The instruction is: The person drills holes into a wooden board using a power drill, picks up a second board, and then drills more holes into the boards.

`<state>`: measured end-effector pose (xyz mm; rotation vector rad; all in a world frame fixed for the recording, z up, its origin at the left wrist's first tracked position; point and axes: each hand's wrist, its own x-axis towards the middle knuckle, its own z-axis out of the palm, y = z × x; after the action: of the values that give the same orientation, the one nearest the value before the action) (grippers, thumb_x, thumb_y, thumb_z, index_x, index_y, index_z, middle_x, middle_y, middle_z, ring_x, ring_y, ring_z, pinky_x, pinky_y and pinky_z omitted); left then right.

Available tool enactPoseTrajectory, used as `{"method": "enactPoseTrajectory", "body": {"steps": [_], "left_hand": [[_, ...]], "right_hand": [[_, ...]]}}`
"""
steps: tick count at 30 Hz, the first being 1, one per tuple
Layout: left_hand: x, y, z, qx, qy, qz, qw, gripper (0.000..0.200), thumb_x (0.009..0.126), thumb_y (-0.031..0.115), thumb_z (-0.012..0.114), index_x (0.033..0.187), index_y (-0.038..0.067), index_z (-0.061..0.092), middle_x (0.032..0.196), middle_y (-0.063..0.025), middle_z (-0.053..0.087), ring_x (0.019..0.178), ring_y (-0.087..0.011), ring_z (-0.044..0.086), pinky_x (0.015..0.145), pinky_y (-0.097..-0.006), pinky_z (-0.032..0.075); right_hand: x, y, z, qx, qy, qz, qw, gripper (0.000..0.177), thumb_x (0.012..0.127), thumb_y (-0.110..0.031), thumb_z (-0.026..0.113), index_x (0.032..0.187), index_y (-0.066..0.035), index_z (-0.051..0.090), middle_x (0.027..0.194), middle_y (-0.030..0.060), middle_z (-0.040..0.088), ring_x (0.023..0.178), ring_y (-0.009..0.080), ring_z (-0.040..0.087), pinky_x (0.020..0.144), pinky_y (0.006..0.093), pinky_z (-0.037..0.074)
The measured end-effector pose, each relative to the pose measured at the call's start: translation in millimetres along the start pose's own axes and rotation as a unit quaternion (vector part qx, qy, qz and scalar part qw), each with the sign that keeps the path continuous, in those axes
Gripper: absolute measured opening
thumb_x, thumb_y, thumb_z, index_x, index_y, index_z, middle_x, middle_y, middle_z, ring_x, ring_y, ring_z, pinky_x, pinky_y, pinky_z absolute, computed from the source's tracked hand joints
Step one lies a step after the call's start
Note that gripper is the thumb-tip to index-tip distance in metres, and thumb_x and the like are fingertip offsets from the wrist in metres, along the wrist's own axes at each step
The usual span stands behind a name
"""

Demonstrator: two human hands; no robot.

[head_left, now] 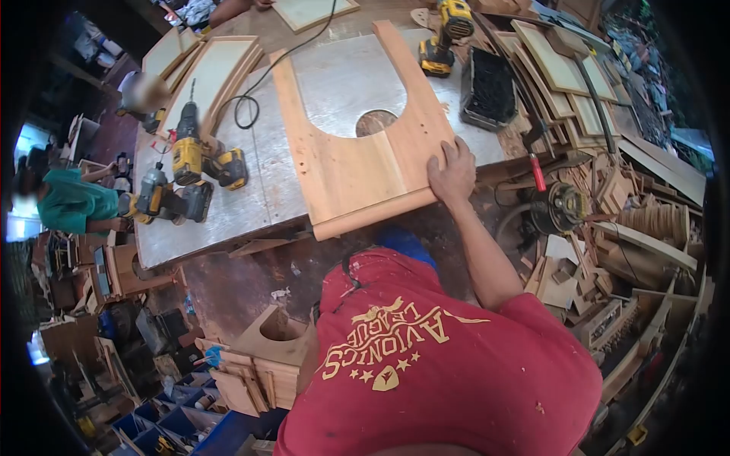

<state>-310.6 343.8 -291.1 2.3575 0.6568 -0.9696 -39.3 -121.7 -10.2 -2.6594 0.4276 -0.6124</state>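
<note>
A pale wooden panel with a deep U-shaped cutout lies on the metal-topped table. Its near edge, faced with a rounded wooden strip, sticks out past the table towards me. My right hand grips the panel's near right corner, with the thumb on top and the fingers at the side edge. Through the cutout shows a round opening in the tabletop. My left hand is out of sight; the red shirt hides most of that arm.
Yellow-and-black cordless drills stand at the left, another drill at the far right beside a black bin. A black cable crosses the table. Framed panels lean at the back. A person in a green shirt is at the left.
</note>
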Motion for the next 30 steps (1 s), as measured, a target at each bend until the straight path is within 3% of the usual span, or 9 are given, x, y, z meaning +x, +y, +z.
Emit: {"method": "enactPoseTrajectory", "body": {"steps": [8,13,17,21,23,25,27,29,30], "left_hand": [[-6,13,3,0.015,-0.010,-0.006,1.000,0.049,0.088,0.043,0.064,0.123,0.011,0.071,0.118,-0.0262,0.070,0.117,-0.0432,0.065,0.097,-0.0496,0.053],[-16,44,1,-0.001,0.016,-0.023,1.000,0.048,0.088,0.043,0.065,0.123,0.011,0.071,0.117,-0.0262,0.070,0.116,-0.0432,0.065,0.097,-0.0493,0.053],[-31,68,17,-0.163,0.104,-0.051,0.980,0.050,0.088,0.044,0.067,0.121,0.007,0.071,0.115,-0.0259,0.071,0.114,-0.0434,0.067,0.095,-0.0488,0.053],[-96,129,21,-0.260,0.232,-0.041,0.937,0.051,0.089,0.044,0.066,0.122,0.005,0.071,0.115,-0.0253,0.072,0.111,-0.0428,0.068,0.096,-0.0484,0.052],[-129,163,27,-0.254,0.170,-0.151,0.940,0.048,0.089,0.040,0.064,0.120,0.005,0.072,0.119,-0.0250,0.070,0.114,-0.0426,0.066,0.098,-0.0474,0.052],[-107,145,108,-0.243,0.119,-0.118,0.955,0.048,0.088,0.040,0.062,0.122,0.007,0.072,0.123,-0.0241,0.069,0.118,-0.0421,0.064,0.101,-0.0470,0.050],[-150,200,103,-0.325,0.141,-0.209,0.911,0.044,0.089,0.041,0.060,0.120,0.013,0.074,0.119,-0.0216,0.070,0.117,-0.0405,0.065,0.103,-0.0464,0.049],[-134,211,185,-0.379,0.239,-0.213,0.868,0.041,0.090,0.039,0.061,0.121,0.016,0.074,0.121,-0.0189,0.071,0.117,-0.0403,0.065,0.104,-0.0455,0.050],[-151,227,190,-0.429,0.220,-0.248,0.840,0.042,0.090,0.038,0.062,0.122,0.014,0.073,0.121,-0.0198,0.071,0.116,-0.0401,0.065,0.103,-0.0456,0.050]], "right_hand": [[3,-4,-4,-0.001,0.002,-0.015,1.000,0.045,0.085,-0.029,0.069,0.125,-0.006,0.069,0.143,0.0201,0.053,0.125,0.0402,0.054,0.105,0.0483,0.046],[4,2,-1,-0.014,-0.020,-0.057,0.998,0.051,0.084,-0.031,0.070,0.129,-0.006,0.066,0.145,0.0256,0.048,0.125,0.0452,0.051,0.106,0.0534,0.043],[6,-1,-12,0.008,-0.059,-0.101,0.993,0.057,0.082,-0.028,0.073,0.131,-0.003,0.064,0.148,0.0308,0.043,0.128,0.0498,0.045,0.108,0.0557,0.040],[11,20,-28,0.082,-0.141,-0.231,0.959,0.069,0.079,-0.031,0.076,0.137,0.002,0.056,0.150,0.0377,0.035,0.135,0.0538,0.037,0.113,0.0599,0.032],[16,37,-26,0.080,-0.180,-0.262,0.945,0.075,0.081,-0.033,0.077,0.142,0.003,0.053,0.154,0.0400,0.029,0.139,0.0552,0.032,0.115,0.0608,0.028],[18,46,-20,0.067,-0.206,-0.285,0.934,0.077,0.082,-0.035,0.077,0.145,0.002,0.051,0.155,0.0398,0.027,0.140,0.0559,0.031,0.115,0.0617,0.027],[24,47,-11,0.061,-0.233,-0.301,0.923,0.079,0.089,-0.043,0.069,0.150,0.002,0.046,0.157,0.0402,0.024,0.142,0.0568,0.029,0.116,0.0624,0.025],[31,60,-4,0.032,-0.227,-0.322,0.919,0.080,0.093,-0.051,0.063,0.151,0.000,0.045,0.158,0.0385,0.025,0.143,0.0551,0.030,0.117,0.0607,0.024],[31,58,-7,0.023,-0.247,-0.314,0.916,0.084,0.093,-0.058,0.058,0.153,-0.001,0.043,0.159,0.0381,0.024,0.144,0.0555,0.028,0.117,0.0607,0.024]]}}
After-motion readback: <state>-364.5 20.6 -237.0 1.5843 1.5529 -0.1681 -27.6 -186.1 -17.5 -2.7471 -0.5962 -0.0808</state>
